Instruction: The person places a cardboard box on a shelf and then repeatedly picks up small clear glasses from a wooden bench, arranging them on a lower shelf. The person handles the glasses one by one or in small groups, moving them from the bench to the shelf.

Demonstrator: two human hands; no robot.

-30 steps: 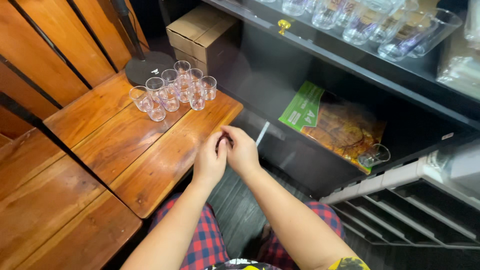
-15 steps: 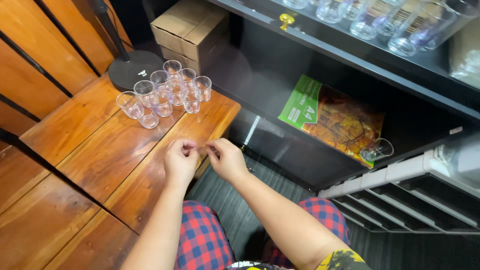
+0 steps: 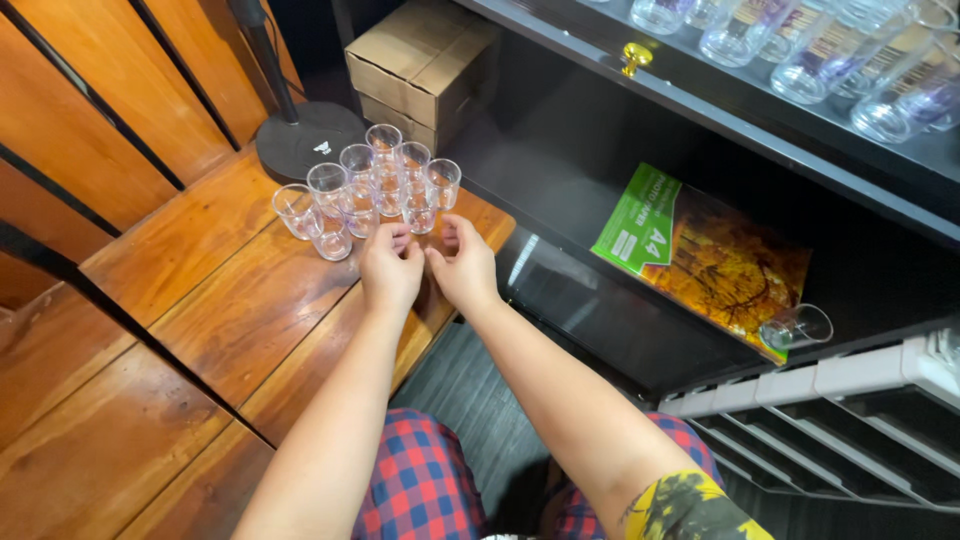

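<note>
reaching both hands toward the glasses on the bench. left hand and right hand loosely curled, empty, gripping nothing yet. glasses clustered upright; one glass lying on the shelf.

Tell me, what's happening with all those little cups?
A person in red checked trousers reaches both hands toward a bunch of small clear cups standing upright on a wooden table. The left hand and right hand are side by side, right at the near edge of the bunch, and look empty. One more cup lies on its side in the dark cabinet, next to a paper pack. Bigger glasses sit on the shelf above.
</note>
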